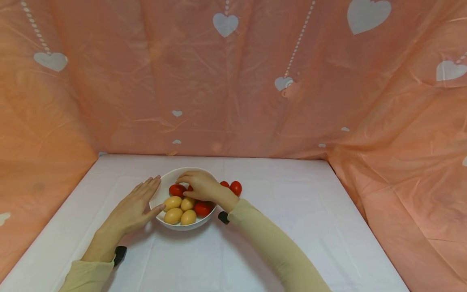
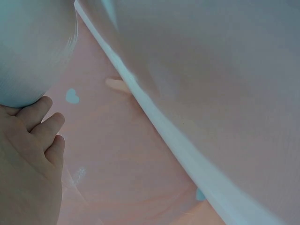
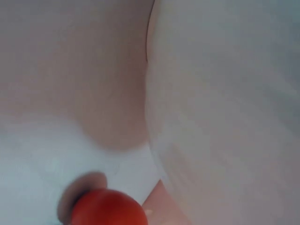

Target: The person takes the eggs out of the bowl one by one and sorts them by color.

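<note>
A white bowl (image 1: 182,228) holds several yellow oval pieces (image 1: 173,216) and red tomatoes (image 1: 177,190). My left hand (image 1: 131,209) rests along the bowl's left side with straight fingers, its thumb reaching over the rim. In the left wrist view the fingers of that hand (image 2: 28,145) lie against the bowl's outer wall (image 2: 37,51). Over the bowl, my right hand (image 1: 204,186) has its thumb and fingers bent round a red tomato (image 1: 190,187), which they mostly hide. From the right wrist, the bowl's pale wall (image 3: 225,112) fills one side.
Two more red tomatoes (image 1: 236,188) sit on the white-covered table (image 1: 292,194) just right of the bowl, partly behind my right wrist; one tomato (image 3: 110,208) shows in the right wrist view. Orange cloth (image 1: 233,97) with pale hearts walls the table's back and sides.
</note>
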Tool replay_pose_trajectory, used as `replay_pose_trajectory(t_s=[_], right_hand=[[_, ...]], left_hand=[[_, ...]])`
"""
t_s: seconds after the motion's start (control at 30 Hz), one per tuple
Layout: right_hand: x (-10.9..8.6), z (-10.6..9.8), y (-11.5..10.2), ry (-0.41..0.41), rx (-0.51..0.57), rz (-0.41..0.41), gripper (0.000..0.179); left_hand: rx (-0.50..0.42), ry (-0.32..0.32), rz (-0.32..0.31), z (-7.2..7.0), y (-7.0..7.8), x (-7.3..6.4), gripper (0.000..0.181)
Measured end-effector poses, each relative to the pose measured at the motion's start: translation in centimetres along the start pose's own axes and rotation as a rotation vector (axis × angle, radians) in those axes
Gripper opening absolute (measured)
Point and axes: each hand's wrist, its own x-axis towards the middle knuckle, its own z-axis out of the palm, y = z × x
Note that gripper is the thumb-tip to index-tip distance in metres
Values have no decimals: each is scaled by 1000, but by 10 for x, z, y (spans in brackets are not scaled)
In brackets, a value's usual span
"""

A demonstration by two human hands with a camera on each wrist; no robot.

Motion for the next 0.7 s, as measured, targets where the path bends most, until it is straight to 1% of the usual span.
replay_pose_trajectory(t_s=[0.07, 0.17, 0.27, 0.47, 0.7], right_hand=[[3, 2, -1, -22, 5, -1, 41], [7, 5, -2, -51, 55, 3, 43], [9, 8, -1, -60, 95, -1, 45], [13, 11, 0, -53, 89, -14, 46], [15, 11, -1, -74, 78, -44, 44]], left_hand=[[2, 3, 3, 0, 0, 0, 85], [3, 9, 8, 1, -1, 0, 84], [5, 10, 8, 2, -1, 0, 84], [0, 1, 3, 2, 0, 0, 84], [2, 10, 6, 1, 0, 0, 83]])
